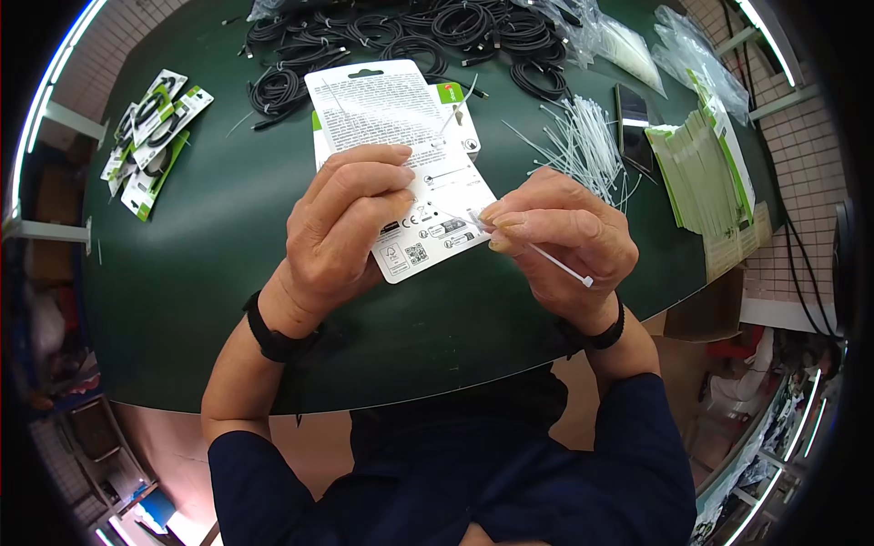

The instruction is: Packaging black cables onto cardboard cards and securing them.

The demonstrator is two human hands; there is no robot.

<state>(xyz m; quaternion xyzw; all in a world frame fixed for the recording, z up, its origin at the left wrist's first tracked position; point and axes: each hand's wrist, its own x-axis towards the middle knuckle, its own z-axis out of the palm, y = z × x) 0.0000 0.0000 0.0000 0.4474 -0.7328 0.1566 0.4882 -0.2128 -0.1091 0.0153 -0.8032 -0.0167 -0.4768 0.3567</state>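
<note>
Cable coils (and heaped zip ties) show this is a workshop.

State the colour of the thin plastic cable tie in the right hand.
The thin plastic cable tie is white; it shows best in the head view.

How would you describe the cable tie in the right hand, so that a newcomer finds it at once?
Over the dark green table, the left hand holds a white printed card. At the card's lower right corner, the right hand pinches a thin white cable tie. Unlike the loose ties heaped beyond that hand, this one is held, its small head pointing lower right.
</note>
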